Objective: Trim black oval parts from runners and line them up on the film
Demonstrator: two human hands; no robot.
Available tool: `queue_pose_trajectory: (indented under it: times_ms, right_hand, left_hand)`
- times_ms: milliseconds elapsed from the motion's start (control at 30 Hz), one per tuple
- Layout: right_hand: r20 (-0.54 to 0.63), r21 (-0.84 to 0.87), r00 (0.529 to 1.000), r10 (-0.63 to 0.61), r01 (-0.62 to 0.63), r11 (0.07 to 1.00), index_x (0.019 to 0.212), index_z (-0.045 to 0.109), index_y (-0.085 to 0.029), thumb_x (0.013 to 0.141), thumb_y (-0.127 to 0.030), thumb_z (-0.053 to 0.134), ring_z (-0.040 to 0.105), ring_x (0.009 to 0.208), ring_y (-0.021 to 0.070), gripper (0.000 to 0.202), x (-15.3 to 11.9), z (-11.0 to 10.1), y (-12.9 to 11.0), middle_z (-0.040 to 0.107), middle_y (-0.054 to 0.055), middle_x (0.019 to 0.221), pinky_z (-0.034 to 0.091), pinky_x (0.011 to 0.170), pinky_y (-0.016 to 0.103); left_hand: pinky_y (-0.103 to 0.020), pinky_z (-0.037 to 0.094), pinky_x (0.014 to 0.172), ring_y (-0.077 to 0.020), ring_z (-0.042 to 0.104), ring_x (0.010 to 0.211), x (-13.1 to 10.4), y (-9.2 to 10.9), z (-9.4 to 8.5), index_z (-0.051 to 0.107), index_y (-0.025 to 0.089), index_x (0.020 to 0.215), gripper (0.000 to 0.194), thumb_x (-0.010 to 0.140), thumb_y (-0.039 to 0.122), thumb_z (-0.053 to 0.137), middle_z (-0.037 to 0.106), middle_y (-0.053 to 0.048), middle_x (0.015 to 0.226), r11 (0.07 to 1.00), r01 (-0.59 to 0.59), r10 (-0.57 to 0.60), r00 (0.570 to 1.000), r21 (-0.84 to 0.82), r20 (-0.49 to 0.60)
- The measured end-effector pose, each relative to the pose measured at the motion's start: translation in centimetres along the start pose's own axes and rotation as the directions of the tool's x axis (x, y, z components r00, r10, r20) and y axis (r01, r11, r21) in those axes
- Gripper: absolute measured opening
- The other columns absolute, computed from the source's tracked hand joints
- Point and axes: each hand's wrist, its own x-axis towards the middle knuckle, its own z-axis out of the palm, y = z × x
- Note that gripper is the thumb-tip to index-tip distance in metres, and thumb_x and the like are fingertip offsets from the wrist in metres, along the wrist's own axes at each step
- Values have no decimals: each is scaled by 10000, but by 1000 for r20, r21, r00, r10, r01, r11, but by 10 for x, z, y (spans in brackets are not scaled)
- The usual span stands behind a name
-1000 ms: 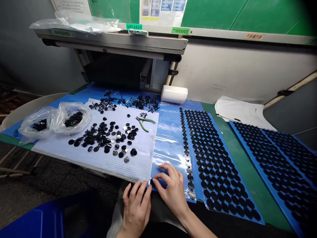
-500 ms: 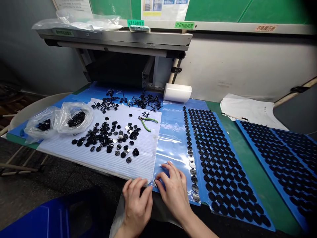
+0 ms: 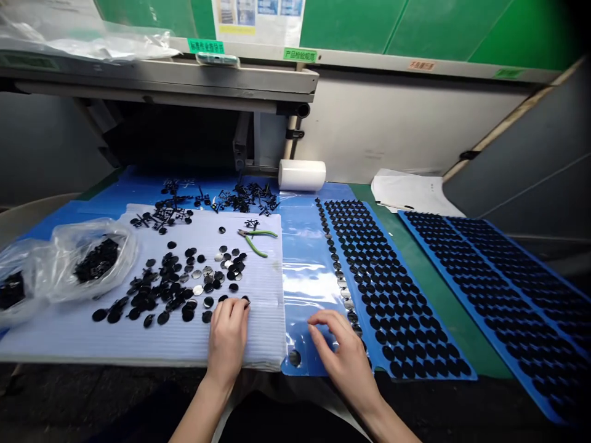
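We see two bare hands, well apart. Left hand (image 3: 228,338) is over the white ribbed sheet (image 3: 261,335), fingers bent, fingertips right at a flat, round black disc (image 3: 246,301) beside the loose pile; we can't tell whether it is gripped or only touched. Right hand (image 3: 346,357) is over the glossy blue plastic film (image 3: 302,283), thumb and forefinger parted, nothing visible between them. Its outer side overlaps the lower end of a single column of shiny black discs (image 3: 345,294), so we can't say how far down the column runs or whether the hand touches it.

One lone dark round disc (image 3: 294,358) lies on the film near its lower left corner, between the hands, apart from both. The scattered pile of round black discs (image 3: 163,317) lies on the ribbed sheet, above and left of the left hand; a few show pale, reflective faces.

Right of the column we have close-set rows of black discs (image 3: 396,369) on blue backing, with more disc-covered blue backing further right, across a strip of green tabletop (image 3: 431,271). Green-handled pliers (image 3: 263,233) lie, handles spread, near the ribbed sheet's upper right corner. A white cylindrical roll (image 3: 302,175) sits behind the film. Clear plastic bag (image 3: 60,237) at left holds small black parts.
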Motion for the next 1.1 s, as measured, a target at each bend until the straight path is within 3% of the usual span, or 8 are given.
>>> queue_pose_trajectory:
  times_ms: [133, 300, 600, 700, 800, 867, 967, 1100]
  right_hand:
    - [143, 268, 968, 205, -237, 934, 881, 559, -194, 824, -323, 466, 559, 670, 147, 168, 2, 10, -14, 597, 23, 783, 449, 581, 248]
    - [367, 577, 875, 316, -480, 660, 828, 570, -135, 756, -389, 560, 460, 427, 62, 264, 0, 22, -15, 542, -25, 575, 338, 363, 156]
    - [600, 545, 752, 271, -633, 550, 741, 623, -112, 668, -268, 659, 481, 439, 59, 177, 0, 8, 4, 562, -19, 526, 379, 432, 163]
    - [507, 526, 817, 275, -546, 652, 779, 605, -135, 717, -278, 609, 506, 477, 76, 156, -2, 0, 7, 570, -17, 585, 419, 478, 196]
    - [288, 327, 942, 173, -267, 907, 829, 598, -170, 798, -252, 508, 557, 649, 130, 125, -7, -8, 11, 601, 25, 744, 454, 614, 258]
    - [251, 177, 968, -2, -44, 983, 849, 594, -191, 836, -213, 443, 556, 763, 155, 154, -10, -11, 13, 603, 40, 808, 445, 699, 279]
    - [299, 130, 934, -197, 165, 978, 892, 576, -203, 848, -174, 405, 552, 810, 155, 179, -14, -10, 15, 601, 43, 832, 446, 727, 275]
    - [331, 141, 916, -229, 192, 971, 884, 571, -200, 829, -154, 427, 564, 789, 142, 160, -15, -6, 16, 604, 35, 822, 450, 702, 243]
  left_hand:
    - [-301, 443, 714, -166, 531, 791, 4, 7, -6, 534, 148, 949, 161, 810, 133, 453, 542, -67, 836, 970, -178, 183, 983, -166, 15]
    - [-186, 452, 611, -102, 551, 679, -1, 25, -12, 550, 171, 930, 152, 804, 134, 472, 565, -35, 784, 825, -411, 480, 872, -387, 96]
    - [-233, 472, 569, -137, 572, 647, 3, 31, -15, 563, 143, 878, 140, 800, 100, 455, 591, -53, 725, 692, -562, 673, 729, -453, 125]
    - [-224, 464, 603, -129, 560, 681, -2, 38, -11, 547, 169, 879, 142, 824, 139, 419, 574, -47, 759, 745, -287, 509, 828, -602, 236]
    - [-222, 431, 545, -112, 528, 588, -14, 46, -10, 530, 194, 774, 103, 815, 235, 444, 565, -17, 714, 727, 228, 127, 883, -648, 452]
    - [-204, 351, 411, -66, 446, 417, -25, 53, -12, 518, 195, 778, 155, 798, 334, 453, 573, 4, 680, 554, 591, -109, 749, -586, 653]
    - [-180, 190, 320, -16, 323, 289, -39, 65, -12, 504, 177, 819, 305, 744, 470, 466, 567, 20, 624, 262, 855, -141, 492, -447, 859]
    - [-171, 164, 313, -11, 314, 264, -54, 78, 0, 466, 166, 667, 365, 713, 529, 459, 531, 33, 531, 284, 854, -152, 489, -436, 859]
